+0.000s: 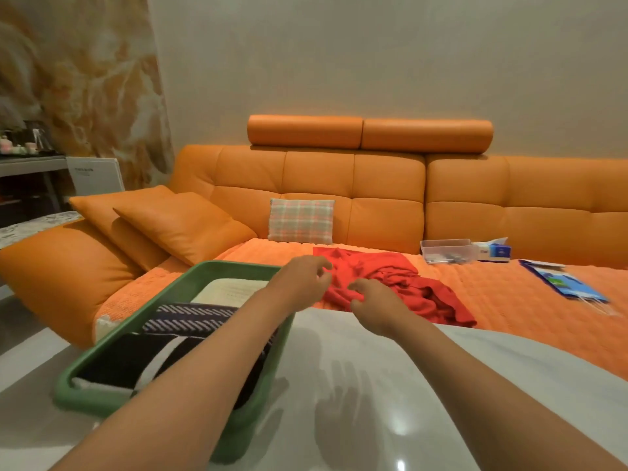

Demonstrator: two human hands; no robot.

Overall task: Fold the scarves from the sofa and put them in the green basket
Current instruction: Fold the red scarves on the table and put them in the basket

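A crumpled red scarf lies on the orange sofa seat, just beyond the white table. My left hand hovers at the scarf's left edge with its fingers loosely curved and holds nothing. My right hand is at the scarf's near edge, fingers and thumb curved and apart, touching the cloth. The green basket stands at the left, partly under my left forearm. It holds a folded cream scarf, a navy striped one and a black-and-white one.
A glossy white table fills the foreground. On the seat to the right are a clear plastic box, a tissue pack and a blue packet. A plaid cushion and orange cushions lean at the back and left.
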